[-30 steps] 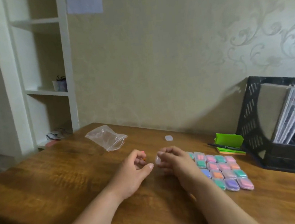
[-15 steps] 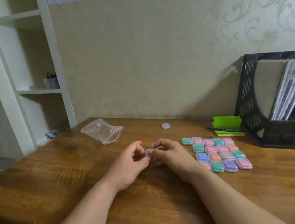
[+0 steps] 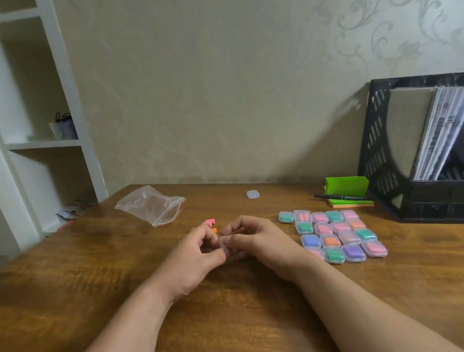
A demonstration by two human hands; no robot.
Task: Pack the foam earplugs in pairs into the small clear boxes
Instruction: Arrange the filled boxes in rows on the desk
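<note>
Orange earplug (image 3: 215, 230) now shows (beyond left hand (image 3: 192, 252)), which with right hand (image 3: 259, 241) pinches clear box (image 3: 223, 242).

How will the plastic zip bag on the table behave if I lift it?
The zip bag lies crumpled and thin, so it probably flops and folds. It looks nearly empty, so likely very light. A push may slide it on the smooth table.

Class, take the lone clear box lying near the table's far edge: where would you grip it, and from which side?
Pinch the lone clear box across two opposite side walls, coming down from above. It lies flat and low on the table with bare wood all round, so its sides are free; its smooth top likely offers no hold.
</note>
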